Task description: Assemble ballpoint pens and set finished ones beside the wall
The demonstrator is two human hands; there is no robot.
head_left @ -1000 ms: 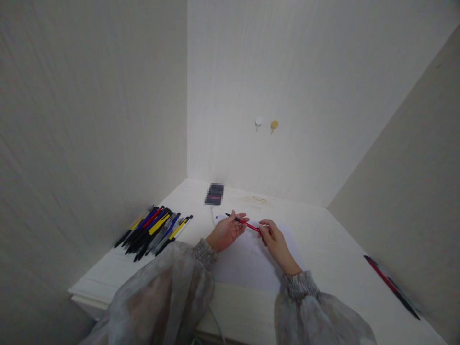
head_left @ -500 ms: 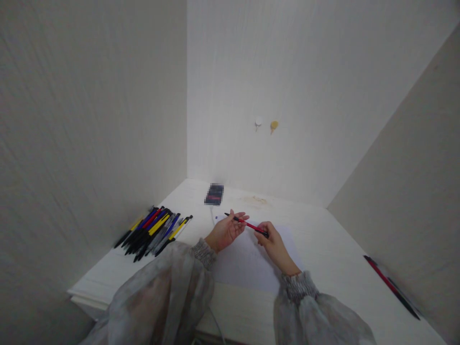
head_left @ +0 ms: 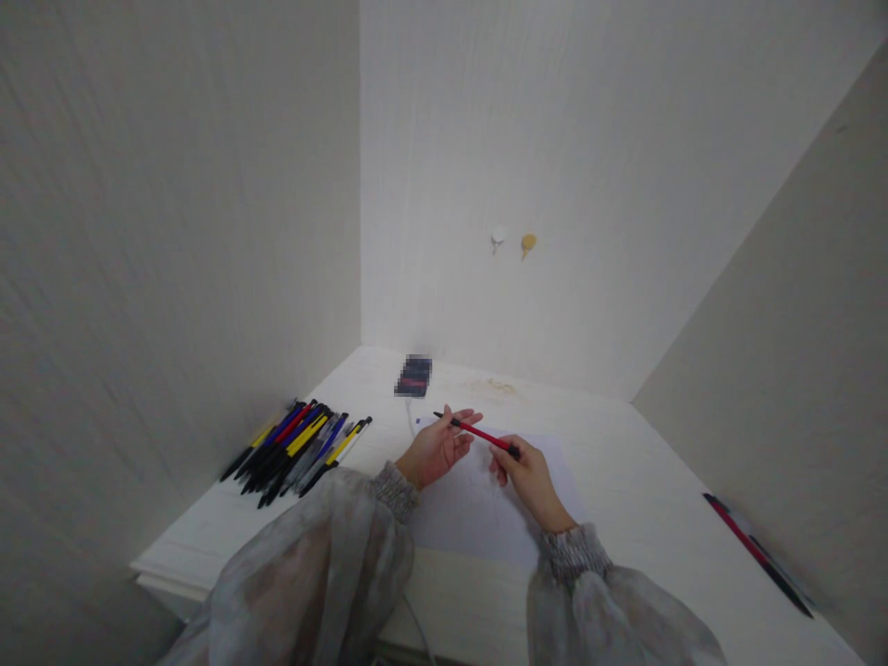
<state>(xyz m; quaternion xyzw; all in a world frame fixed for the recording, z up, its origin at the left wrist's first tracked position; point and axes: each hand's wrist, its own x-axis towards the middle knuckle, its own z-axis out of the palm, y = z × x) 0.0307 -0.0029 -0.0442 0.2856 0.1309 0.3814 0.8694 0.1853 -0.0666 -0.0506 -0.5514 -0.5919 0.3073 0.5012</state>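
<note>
A red pen with black ends (head_left: 486, 435) is held slantwise between my two hands, over a white sheet of paper (head_left: 478, 523). My left hand (head_left: 438, 450) is palm up, with the thumb over the pen near its black tip. Its other fingers stretch loosely to the right. My right hand (head_left: 522, 470) pinches the pen's other black end between thumb and forefinger, the remaining fingers curled below. Left of my hands lies a pile of pens (head_left: 295, 449) in black, yellow, blue, red, white and clear.
Red and black pens (head_left: 756, 553) lie along the right wall. A dark blurred-out object (head_left: 414, 376) stands near the back wall, with a pale cable (head_left: 409, 412) by it. A white hook (head_left: 498, 236) and a yellow hook (head_left: 528, 242) are on the back wall.
My right hand's fingers have shifted slightly at the pen's end, and more of its red barrel shows with less black beside it. My left hand stays almost still.
</note>
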